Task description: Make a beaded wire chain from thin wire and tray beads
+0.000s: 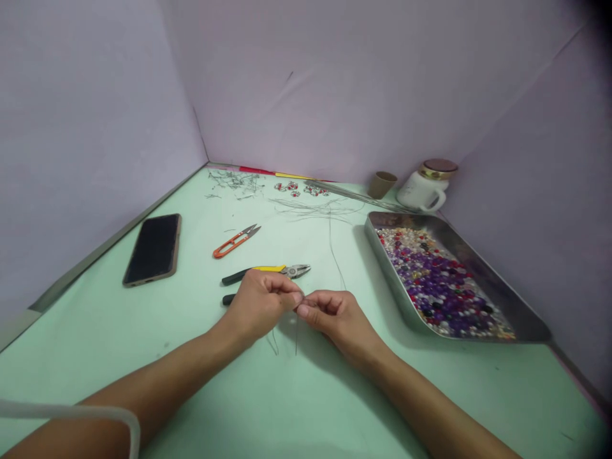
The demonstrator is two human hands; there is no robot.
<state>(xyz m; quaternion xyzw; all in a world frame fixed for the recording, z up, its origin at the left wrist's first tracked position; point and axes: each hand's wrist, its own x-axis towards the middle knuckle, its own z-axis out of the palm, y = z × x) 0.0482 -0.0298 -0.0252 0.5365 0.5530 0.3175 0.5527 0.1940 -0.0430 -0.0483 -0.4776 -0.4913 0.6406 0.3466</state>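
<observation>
My left hand [262,303] and my right hand [337,319] meet fingertip to fingertip, low over the table. Both are closed in a pinch on thin wire [296,338], whose ends hang below the fingers; the pinched part is mostly hidden. Just beyond my left hand lie pliers [295,271] with yellow and black handles, partly covered by that hand. Farther back rest orange thread snips [236,242]. A single long wire [335,252] runs across the table behind my right hand.
A metal tray [389,280] of mixed beads stands at the right. Behind it are a white lidded mug [423,191] and a brown cup [381,185]. A phone [153,248] lies left. Wire scraps [234,182] and red-beaded wire pieces [289,187] line the back, near the wall.
</observation>
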